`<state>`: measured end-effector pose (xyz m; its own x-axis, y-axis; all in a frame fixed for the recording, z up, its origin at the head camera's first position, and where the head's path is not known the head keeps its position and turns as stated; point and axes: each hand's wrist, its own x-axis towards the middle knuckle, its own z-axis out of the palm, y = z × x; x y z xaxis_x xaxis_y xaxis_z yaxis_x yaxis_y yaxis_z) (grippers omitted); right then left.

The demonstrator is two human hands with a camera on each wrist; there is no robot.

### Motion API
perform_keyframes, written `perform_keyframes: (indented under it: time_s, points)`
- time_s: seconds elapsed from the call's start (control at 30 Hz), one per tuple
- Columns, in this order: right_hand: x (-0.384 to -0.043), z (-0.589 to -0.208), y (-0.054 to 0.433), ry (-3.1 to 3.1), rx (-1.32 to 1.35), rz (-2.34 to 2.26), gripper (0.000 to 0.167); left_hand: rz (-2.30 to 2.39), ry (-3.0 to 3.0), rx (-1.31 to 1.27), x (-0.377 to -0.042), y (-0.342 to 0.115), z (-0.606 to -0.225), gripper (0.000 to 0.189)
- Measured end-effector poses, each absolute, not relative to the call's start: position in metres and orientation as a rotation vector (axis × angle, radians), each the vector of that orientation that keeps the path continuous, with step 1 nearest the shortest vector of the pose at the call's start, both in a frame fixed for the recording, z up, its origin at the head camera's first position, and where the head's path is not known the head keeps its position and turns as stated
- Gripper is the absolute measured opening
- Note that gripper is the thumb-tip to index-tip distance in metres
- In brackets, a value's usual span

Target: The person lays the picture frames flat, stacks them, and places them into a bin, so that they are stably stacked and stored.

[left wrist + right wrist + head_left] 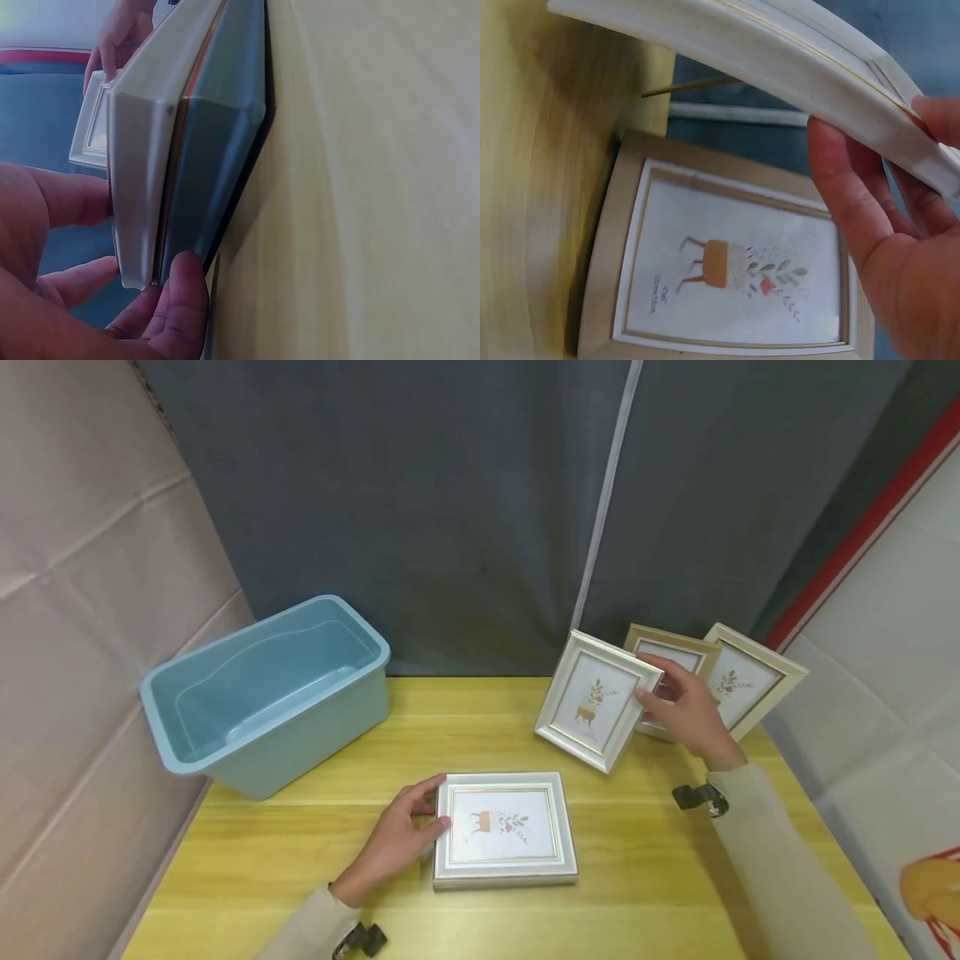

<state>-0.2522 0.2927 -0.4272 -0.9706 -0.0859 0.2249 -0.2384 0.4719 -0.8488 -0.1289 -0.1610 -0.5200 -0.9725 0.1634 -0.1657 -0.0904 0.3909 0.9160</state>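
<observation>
My right hand (690, 710) holds a white picture frame (596, 700) by its right edge, thumb on the front and fingers behind. That frame is tilted upright, showing a print of a potted plant. Below and left, two picture frames lie stacked flat on the table: a white one (139, 187) over a blue-grey one (210, 157). My left hand (397, 835) grips the left edge of this stack, its thumb on the rim of the top frame. In the right wrist view, a tan picture frame (604, 247) stands behind the held one.
A cream picture frame (765, 681) leans at the back right, partly overlapped by the tan one. On the left stands a blue plastic bin (315, 718) on the wooden table (300, 860). A dark curtain (420, 510) hangs along the back.
</observation>
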Motion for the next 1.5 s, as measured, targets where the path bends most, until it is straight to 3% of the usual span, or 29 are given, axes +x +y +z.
perform_keyframes:
  time_s: [0.67, 1.2, 1.5]
  points:
    - [-0.191, -0.417, 0.265, -2.162, 0.35, 1.939, 0.059, 1.71, 2.496, 0.149, -0.131, -0.15, -0.498, 0.048]
    - [-0.166, -0.427, 0.228, -2.226, 0.531, 2.01, 0.054, 1.891, 2.261, 0.749, -0.155, -0.127, -0.474, 0.057]
    - [-0.156, -0.435, 0.212, -2.148, 0.717, 2.16, 0.053, 1.935, 1.93, 0.848, -0.161, -0.121, -0.481, 0.057]
